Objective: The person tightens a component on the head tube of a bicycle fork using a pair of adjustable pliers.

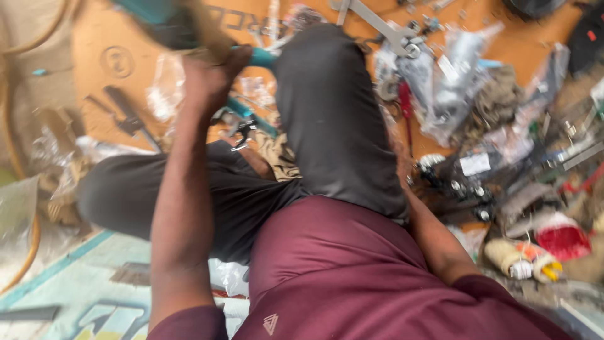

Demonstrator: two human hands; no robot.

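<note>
I sit on the floor in a maroon shirt (352,271) and dark trousers, with one knee (327,94) raised. My left hand (211,79) reaches up and forward and closes around a teal metal frame tube (263,58); a blurred brownish cloth (207,34) sits just above the fingers. More teal tubing (242,110) with small fittings runs below the hand. My right forearm (434,236) goes down past the raised knee toward the small parts on the right. The right hand itself is hidden behind the leg.
Brown cardboard (107,63) covers the floor. On it lie a big silver wrench (377,22), a red-handled screwdriver (406,101), clear bags of parts (453,75), dark pliers (126,116) and black hardware (465,189). A tan tyre (7,126) curves along the left edge.
</note>
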